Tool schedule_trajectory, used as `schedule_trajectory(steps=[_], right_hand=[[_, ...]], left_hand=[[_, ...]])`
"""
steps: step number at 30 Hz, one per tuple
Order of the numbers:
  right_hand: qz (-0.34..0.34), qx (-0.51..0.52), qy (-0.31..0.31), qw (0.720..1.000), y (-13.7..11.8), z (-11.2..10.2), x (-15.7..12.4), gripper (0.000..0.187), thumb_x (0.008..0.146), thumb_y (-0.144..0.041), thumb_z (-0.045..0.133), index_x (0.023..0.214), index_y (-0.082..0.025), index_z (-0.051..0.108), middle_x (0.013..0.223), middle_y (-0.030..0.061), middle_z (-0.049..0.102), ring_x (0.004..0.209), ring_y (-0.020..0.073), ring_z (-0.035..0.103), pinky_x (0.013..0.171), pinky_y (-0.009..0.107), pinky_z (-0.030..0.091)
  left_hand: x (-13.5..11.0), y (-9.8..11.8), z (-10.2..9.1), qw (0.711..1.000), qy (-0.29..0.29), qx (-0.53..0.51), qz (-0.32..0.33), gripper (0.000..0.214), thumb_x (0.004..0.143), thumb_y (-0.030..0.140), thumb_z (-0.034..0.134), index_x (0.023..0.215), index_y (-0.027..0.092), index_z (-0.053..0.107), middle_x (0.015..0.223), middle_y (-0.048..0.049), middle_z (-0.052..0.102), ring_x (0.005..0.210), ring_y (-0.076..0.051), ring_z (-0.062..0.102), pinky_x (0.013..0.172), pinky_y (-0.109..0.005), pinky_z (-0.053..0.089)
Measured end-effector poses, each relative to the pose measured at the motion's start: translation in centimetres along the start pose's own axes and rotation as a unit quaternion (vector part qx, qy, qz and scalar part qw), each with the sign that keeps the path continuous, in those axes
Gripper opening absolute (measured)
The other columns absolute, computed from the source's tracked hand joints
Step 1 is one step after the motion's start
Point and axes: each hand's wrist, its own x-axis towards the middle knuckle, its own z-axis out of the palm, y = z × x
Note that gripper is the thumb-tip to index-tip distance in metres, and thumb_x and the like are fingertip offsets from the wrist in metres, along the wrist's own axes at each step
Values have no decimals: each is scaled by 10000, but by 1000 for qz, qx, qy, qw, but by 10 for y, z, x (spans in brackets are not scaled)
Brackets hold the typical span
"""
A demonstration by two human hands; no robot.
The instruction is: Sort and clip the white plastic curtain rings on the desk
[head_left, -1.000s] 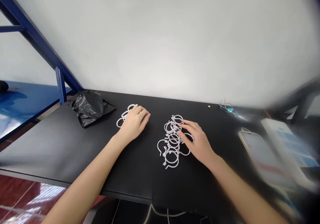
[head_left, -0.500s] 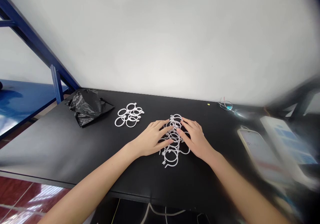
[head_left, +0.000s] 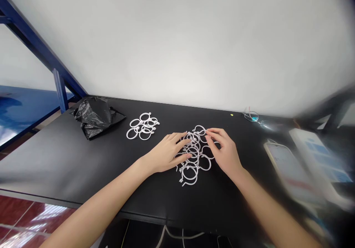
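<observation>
From where I stood, the pile of white rings (head_left: pixel 193 155) lay on the black worktop (head_left: pixel 91 170) between both hands, and the left hand (head_left: pixel 167 153) rested on it with spread fingers. The right hand (head_left: pixel 226 152) appeared to pinch one ring (head_left: pixel 199 126) by its rim at the pile's far edge; in my judgement, it was best to draw this one sideways slowly, while the left pressed the others lightly, so that their open ends did not catch.
</observation>
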Motion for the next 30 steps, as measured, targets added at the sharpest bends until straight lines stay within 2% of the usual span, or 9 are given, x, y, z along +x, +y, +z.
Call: schedule_trajectory(steps=[3,6,10,16,18,20,23,27,30], right_hand=[[-1,44,54,998,-2,0,-1,163,925,-295,589,948,-223,733,1037,78,681,917,225,681,793,394,601],[8,120,101,988,-9,0,-2,113,892,-272,646,923,-228,746,1003,68,712,916,226,705,844,410,609],[73,239,143,958,-22,1,-4,111,837,-270,719,921,-200,740,942,73,761,867,239,742,844,424,626],[169,359,100,912,-33,7,-8,81,798,-247,755,834,-187,714,905,79,786,692,190,743,569,271,611],[185,381,86,902,-37,11,-11,94,795,-252,758,838,-186,708,895,78,787,664,184,738,560,269,612],[193,394,73,896,-41,15,-15,105,805,-268,750,865,-194,705,876,67,786,662,184,740,574,279,623],[182,391,51,901,-47,20,-20,106,822,-290,733,884,-209,702,835,48,778,666,185,741,574,272,623],[135,358,1,924,-48,21,-25,110,858,-311,683,906,-213,691,828,47,766,663,189,739,576,274,619],[78,313,-12,946,-44,20,-27,120,857,-245,659,973,-221,678,853,36,758,686,178,731,600,268,613]], left_hand=[[0,-1,1,1000,4,-2,0,441,980,438,455,1345,195,509,1430,-160,491,1306,-294,475,1040,-499,444],[0,-1,1,1000,9,0,-1,448,983,436,450,1358,194,487,1438,-162,480,1318,-291,462,1060,-496,424],[2,2,-2,999,49,7,11,491,985,413,455,1415,185,393,1448,-168,462,1330,-288,442,1066,-487,407],[2,10,-1,983,156,-1,99,520,927,458,567,1341,177,427,1191,-131,630,1087,-247,592,957,-426,465],[3,16,3,974,192,-8,120,562,891,491,609,1321,172,440,1123,-127,651,1029,-243,617,890,-402,493],[4,22,8,965,233,-8,119,515,887,439,635,1291,168,467,1078,-120,660,971,-229,633,816,-369,512],[6,30,11,956,276,-34,96,384,899,307,641,1239,175,519,984,-88,659,864,-189,634,736,-329,524],[5,35,10,953,258,-146,69,409,905,242,621,1293,194,503,993,-79,615,886,-171,612,774,-327,557],[3,36,12,949,256,-172,71,431,904,202,601,1320,213,486,1038,-80,555,871,-155,612,764,-332,582]])
